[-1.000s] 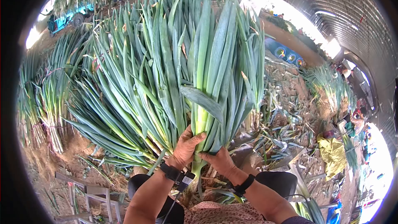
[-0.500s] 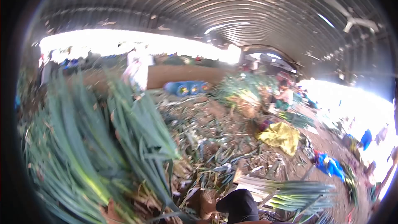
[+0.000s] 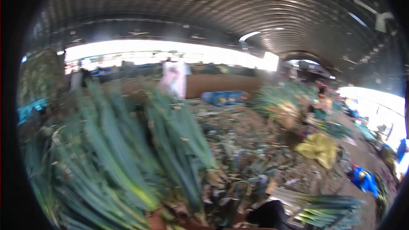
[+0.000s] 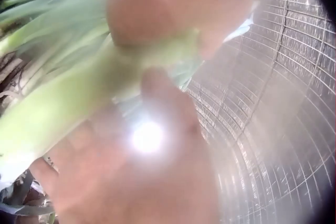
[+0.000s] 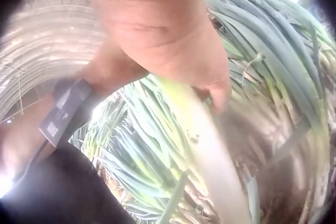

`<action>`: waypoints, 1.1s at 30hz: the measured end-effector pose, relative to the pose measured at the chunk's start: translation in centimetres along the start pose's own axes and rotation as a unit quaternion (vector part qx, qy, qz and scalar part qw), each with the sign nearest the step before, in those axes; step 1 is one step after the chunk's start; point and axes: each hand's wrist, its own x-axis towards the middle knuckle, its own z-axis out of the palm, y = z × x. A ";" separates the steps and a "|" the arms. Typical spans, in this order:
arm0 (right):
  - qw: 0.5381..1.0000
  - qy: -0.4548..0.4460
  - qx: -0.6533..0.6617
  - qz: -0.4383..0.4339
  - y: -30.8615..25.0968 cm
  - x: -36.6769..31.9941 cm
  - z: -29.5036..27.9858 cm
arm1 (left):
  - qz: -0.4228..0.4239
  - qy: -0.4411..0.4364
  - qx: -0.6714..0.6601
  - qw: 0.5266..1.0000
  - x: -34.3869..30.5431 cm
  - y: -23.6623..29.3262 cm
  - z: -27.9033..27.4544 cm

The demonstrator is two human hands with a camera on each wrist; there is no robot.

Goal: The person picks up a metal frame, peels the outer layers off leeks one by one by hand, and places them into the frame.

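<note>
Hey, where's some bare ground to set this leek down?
For the leek, the barest spot looks like the dirt strip right of the yellow cloth, above the blue cloth, though blurred. Trimmings litter the middle; the leek pile crowds the left, and a loaded rack the lower right.

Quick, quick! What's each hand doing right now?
Left hand: grips a pale green leek stalk, though the view is blurred.
Right hand: grips a whitish leek stalk.
</note>
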 end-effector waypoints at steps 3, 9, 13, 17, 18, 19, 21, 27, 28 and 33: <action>0.998 0.020 -0.039 -0.047 3.9 0.5 2.4 | -0.025 -0.099 -0.114 0.988 -1.8 0.8 1.1; 0.933 0.036 0.327 0.146 4.8 1.6 3.0 | -0.053 -0.127 -0.202 0.970 -5.7 6.6 4.8; 0.951 0.008 0.256 0.174 -7.2 1.2 -3.8 | -0.062 -0.173 -0.172 0.968 -5.5 7.2 4.1; 0.971 -0.018 0.205 0.118 -8.0 0.4 -3.9 | -0.024 -0.148 -0.142 0.978 -6.9 8.4 5.0; 0.951 -0.021 0.241 0.191 -9.5 0.8 -4.4 | -0.004 -0.146 -0.129 0.981 -6.7 8.0 4.8; 0.924 -0.019 0.275 0.264 -11.7 1.4 -5.2 | -0.008 -0.150 -0.131 0.980 -6.9 8.1 4.8; 0.921 0.003 0.295 0.253 -13.3 0.9 -5.5 | 0.002 -0.158 -0.119 0.980 -7.1 8.5 5.0; 0.954 0.046 0.114 0.272 -11.6 0.6 -3.7 | 0.010 -0.163 0.086 0.983 -3.3 4.9 -0.1; 0.958 0.065 0.164 0.225 -10.9 0.5 -3.8 | -0.100 -0.128 -0.107 0.981 -4.3 7.1 1.8; 0.979 0.158 0.052 0.115 -12.2 1.1 -5.5 | -0.038 -0.133 -0.167 0.976 -4.0 7.6 3.1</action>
